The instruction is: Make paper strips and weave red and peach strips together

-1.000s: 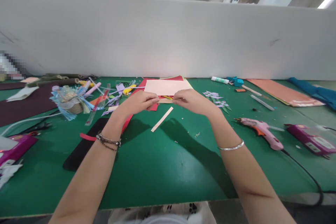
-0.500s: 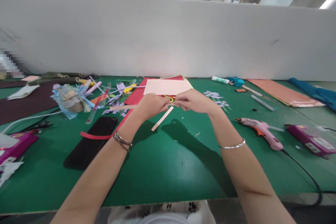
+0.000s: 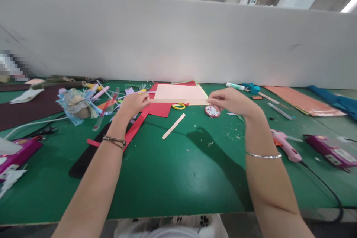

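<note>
A long pale pink paper strip (image 3: 178,100) is stretched level between my hands, above the table. My left hand (image 3: 135,103) pinches its left end, and my right hand (image 3: 227,100) pinches the right end. Behind the strip lies a pale pink sheet (image 3: 180,92) on top of red paper (image 3: 160,109). Yellow-handled scissors (image 3: 178,106) show partly just below the strip. A round patterned disc (image 3: 212,111) sits under my right hand. Closer to me, a short pale paper strip (image 3: 173,126) lies slantwise on the green table (image 3: 173,178).
On the right are a pink glue gun (image 3: 287,147) with its cord, a purple device (image 3: 330,150), a glue stick (image 3: 234,86) and orange sheets (image 3: 301,98). To the left lie a black phone (image 3: 86,160), a blue tassel-like craft piece (image 3: 78,104) and paper scraps. A white partition (image 3: 178,37) stands behind.
My hands have moved apart from the middle, left hand leftward and right hand rightward, drawing the strip out between them. The scissors' handle and the round disc now show.
</note>
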Tool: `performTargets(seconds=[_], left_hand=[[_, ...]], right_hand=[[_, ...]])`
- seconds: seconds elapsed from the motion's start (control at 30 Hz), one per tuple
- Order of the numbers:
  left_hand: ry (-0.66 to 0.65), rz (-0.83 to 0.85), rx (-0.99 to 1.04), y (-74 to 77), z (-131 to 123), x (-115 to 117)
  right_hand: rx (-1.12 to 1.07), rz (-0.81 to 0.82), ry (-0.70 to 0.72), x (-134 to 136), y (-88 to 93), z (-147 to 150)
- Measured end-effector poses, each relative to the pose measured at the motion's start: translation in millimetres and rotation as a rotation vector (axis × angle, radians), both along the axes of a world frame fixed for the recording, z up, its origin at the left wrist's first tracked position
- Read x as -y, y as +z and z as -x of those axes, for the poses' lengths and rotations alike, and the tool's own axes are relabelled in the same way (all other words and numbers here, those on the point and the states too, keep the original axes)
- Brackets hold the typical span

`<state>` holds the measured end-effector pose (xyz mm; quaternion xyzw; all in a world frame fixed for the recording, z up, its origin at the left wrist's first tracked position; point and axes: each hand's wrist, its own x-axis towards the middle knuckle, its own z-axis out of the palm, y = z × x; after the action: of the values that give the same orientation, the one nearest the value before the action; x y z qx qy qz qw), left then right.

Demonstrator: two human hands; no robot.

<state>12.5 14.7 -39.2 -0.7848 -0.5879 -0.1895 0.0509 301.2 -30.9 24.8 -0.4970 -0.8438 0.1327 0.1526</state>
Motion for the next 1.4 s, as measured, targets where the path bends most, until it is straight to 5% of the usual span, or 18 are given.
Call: performTargets(seconds=[0.27,0.4,0.53,0.67,0.9,1.07,1.2,1.4], left_hand=[[0.114,0.094,0.265,-4.1,29,-3],[-0.137,0.312,0.442,-5.2,6,-5],[-0.595,0.549,1.171,-1.7,-22,-3],[-0.602,0.399,1.501,2.0,-24,-3],[-0.342,0.369,1.446,4.4,-12,-6],[-0.310,0.348,1.416,6.5,-24,-3],[-0.404,0.453,1.235,9.0,-46,10],[-0.514,0.552,1.190,14.4,-57,23]], right_hand=[[-0.199,-0.059,-0.126,5,3.5,-17],[-0.461,0.021,-0.025,-4,-8.8,0],[-0.561,0.296,0.189,-16,-31.8,29],[-0.418,0.614,0.422,-22,-50.7,41],[-0.298,0.779,0.503,-26,-54.1,32],[-0.031,0.601,0.250,-25,-44.4,27],[-0.208,0.282,0.133,-17,-46.2,49],[-0.511,0.354,0.182,-5,-52.4,77]])
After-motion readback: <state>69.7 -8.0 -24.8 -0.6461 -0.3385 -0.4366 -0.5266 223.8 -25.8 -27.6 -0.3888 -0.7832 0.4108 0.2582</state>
